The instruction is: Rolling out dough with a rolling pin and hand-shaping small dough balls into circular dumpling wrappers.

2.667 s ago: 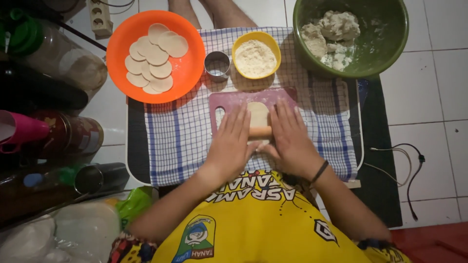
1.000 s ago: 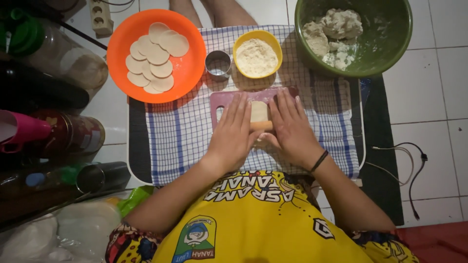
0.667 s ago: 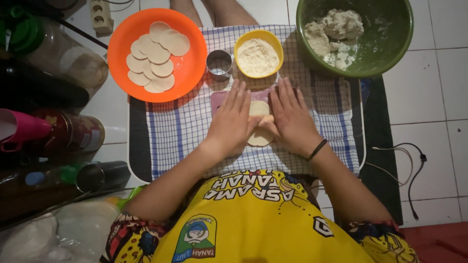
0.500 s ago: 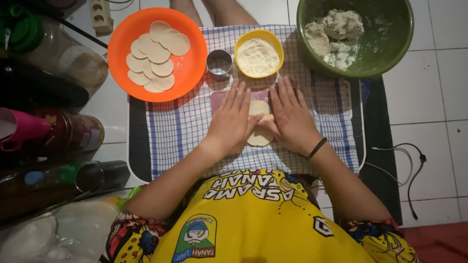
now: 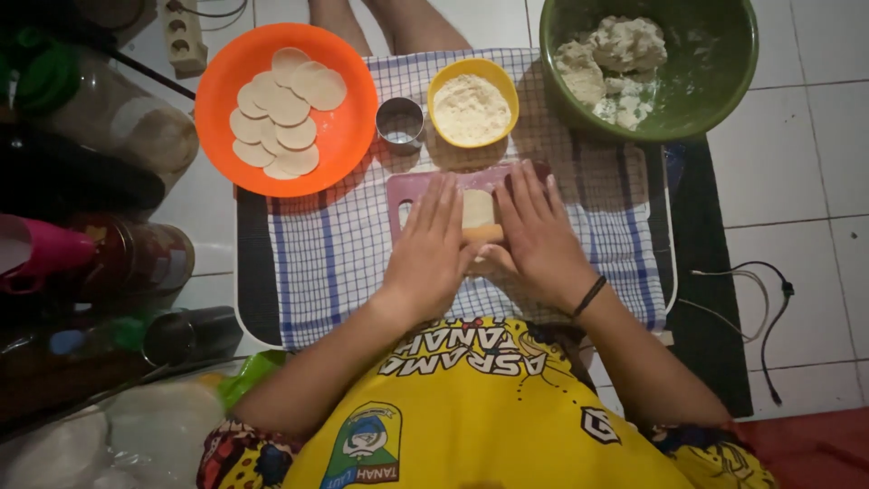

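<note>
Both my hands lie flat, fingers stretched, on a pale wooden rolling pin point(image 5: 478, 214) across a pink cutting board point(image 5: 407, 186). My left hand point(image 5: 430, 249) presses the pin's left part and my right hand point(image 5: 539, 237) its right part; only the pin's middle shows between them. Any dough under the pin is hidden by my hands. Beyond the board stand a yellow bowl of flour point(image 5: 471, 102) and a small round metal cutter point(image 5: 399, 121). An orange plate point(image 5: 348, 136) at the far left carries several cut dough rounds point(image 5: 282, 109).
A blue-checked cloth point(image 5: 326, 263) on a dark mat covers the tiled floor. A green bowl point(image 5: 715, 72) with dough lumps stands far right. Bottles, jars and a pink cup point(image 5: 41, 254) crowd the left side. A black cable point(image 5: 769, 299) lies right.
My hands rolled the pin away toward the yellow bowl, uncovering a flat dough piece near me, and have now drawn it back toward me over that dough.
</note>
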